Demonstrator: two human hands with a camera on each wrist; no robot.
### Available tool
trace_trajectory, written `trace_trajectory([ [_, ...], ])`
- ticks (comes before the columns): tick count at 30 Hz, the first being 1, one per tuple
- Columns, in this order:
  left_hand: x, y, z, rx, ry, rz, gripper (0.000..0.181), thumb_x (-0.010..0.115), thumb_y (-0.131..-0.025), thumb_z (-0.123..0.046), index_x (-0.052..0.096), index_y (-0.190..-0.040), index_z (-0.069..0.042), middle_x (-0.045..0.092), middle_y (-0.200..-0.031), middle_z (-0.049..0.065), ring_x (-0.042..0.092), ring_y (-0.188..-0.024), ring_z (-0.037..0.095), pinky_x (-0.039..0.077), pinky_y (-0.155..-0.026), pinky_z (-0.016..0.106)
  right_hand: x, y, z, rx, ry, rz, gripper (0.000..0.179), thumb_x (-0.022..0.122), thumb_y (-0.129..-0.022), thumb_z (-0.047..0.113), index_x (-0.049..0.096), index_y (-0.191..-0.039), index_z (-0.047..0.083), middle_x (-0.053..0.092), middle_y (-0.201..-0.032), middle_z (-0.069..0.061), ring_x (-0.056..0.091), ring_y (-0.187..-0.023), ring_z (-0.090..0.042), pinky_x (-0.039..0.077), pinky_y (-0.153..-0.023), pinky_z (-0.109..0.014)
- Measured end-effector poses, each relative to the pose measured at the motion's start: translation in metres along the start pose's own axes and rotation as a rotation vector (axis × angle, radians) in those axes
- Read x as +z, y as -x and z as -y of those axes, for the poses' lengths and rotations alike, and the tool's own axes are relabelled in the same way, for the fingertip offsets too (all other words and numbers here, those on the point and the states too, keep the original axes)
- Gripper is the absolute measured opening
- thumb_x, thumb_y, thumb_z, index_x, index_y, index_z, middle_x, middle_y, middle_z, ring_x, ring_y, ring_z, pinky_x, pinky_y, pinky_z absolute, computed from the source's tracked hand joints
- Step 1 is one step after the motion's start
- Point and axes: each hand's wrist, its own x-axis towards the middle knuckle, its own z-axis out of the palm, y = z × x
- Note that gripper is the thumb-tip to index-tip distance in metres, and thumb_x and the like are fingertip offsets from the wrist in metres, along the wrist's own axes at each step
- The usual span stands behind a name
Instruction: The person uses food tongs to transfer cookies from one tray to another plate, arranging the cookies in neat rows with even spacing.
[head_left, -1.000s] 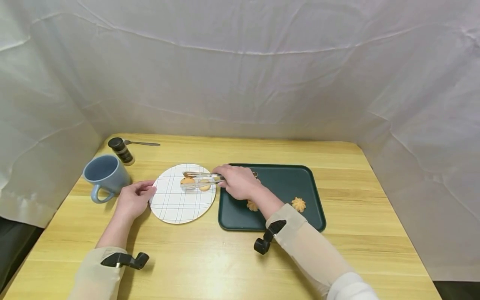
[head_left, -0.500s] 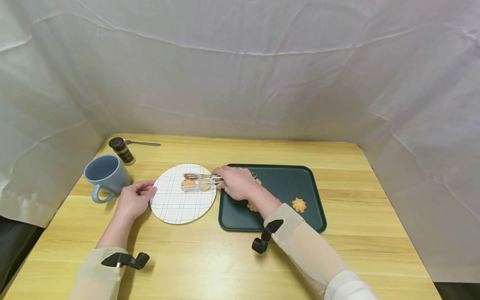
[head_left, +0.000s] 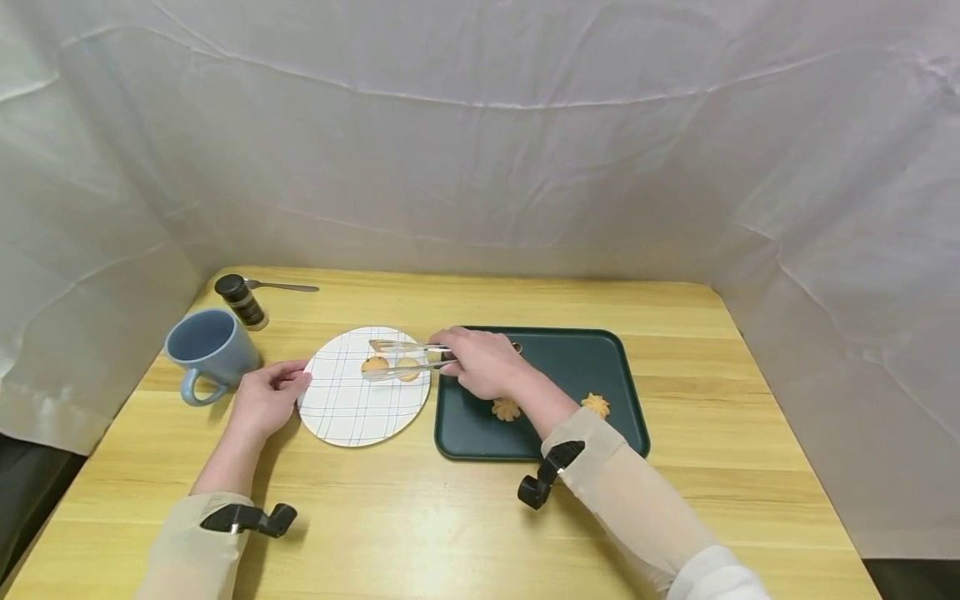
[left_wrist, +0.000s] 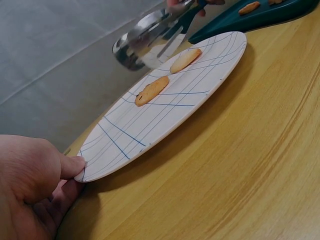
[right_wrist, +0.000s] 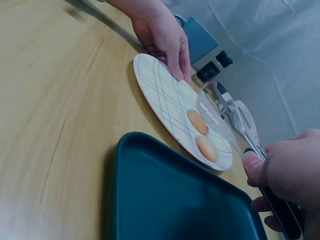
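Observation:
My left hand (head_left: 264,400) pinches the left rim of a round white plate (head_left: 360,421) with blue crossing lines; the left wrist view shows the thumb on top and fingers below, the plate tilted. Two flat round cookies lie on it, a dark-specked one (left_wrist: 152,91) and a plain one (left_wrist: 185,60). From the right, my right hand (head_left: 487,364) grips metal serving tongs (right_wrist: 247,131) by their dark handle. The tongs' broad blades are spread apart above the plate, close over the cookies, with nothing between them in the right wrist view.
A dark green tray (head_left: 471,448) stands right of the plate, holding flower-shaped cookies (head_left: 506,409), partly hidden by my right arm. On the left are a blue mug (head_left: 225,350), a black-capped spice jar (head_left: 243,304) and a fork (head_left: 288,287). Pale cloth (head_left: 480,183) hangs behind the table.
The tongs' blades stand slightly wider apart than before, and my right hand has shifted a little to the right. My left hand keeps its place on the plate's rim.

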Motion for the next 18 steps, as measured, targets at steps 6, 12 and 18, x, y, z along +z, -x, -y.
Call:
trace_trajectory([
  [6, -0.001, -0.001, 0.003, -0.004, -0.003, 0.0, 0.041, 0.066, -0.106, -0.024, 0.067, -0.138, 0.001, 0.07, -0.123, 0.02, 0.06, -0.105, 0.026, 0.046, -0.076, 0.019, -0.01, 0.014, -0.009, 0.009, -0.03, -0.008, 0.048, 0.063, -0.108, 0.03, 0.052, -0.154, 0.021, 0.058, -0.149, 0.0, 0.065, -0.118, -0.019, 0.054, -0.091, -0.043],
  [12, -0.001, -0.002, 0.004, -0.009, -0.007, 0.002, 0.042, 0.066, -0.106, -0.025, 0.066, -0.139, 0.0, 0.069, -0.124, 0.021, 0.061, -0.107, 0.027, 0.046, -0.076, 0.019, -0.018, 0.03, -0.022, 0.023, -0.044, -0.035, 0.049, 0.065, -0.108, 0.028, 0.053, -0.154, 0.018, 0.06, -0.146, -0.002, 0.066, -0.115, -0.02, 0.053, -0.095, -0.046],
  [18, -0.001, -0.004, 0.005, -0.009, -0.007, 0.003, 0.042, 0.066, -0.106, -0.026, 0.066, -0.14, 0.0, 0.069, -0.124, 0.02, 0.061, -0.107, 0.027, 0.046, -0.076, 0.019, -0.026, 0.048, -0.034, 0.049, -0.042, -0.036, 0.052, 0.065, -0.107, 0.027, 0.05, -0.156, 0.017, 0.058, -0.149, -0.005, 0.067, -0.104, -0.019, 0.053, -0.095, -0.047],
])
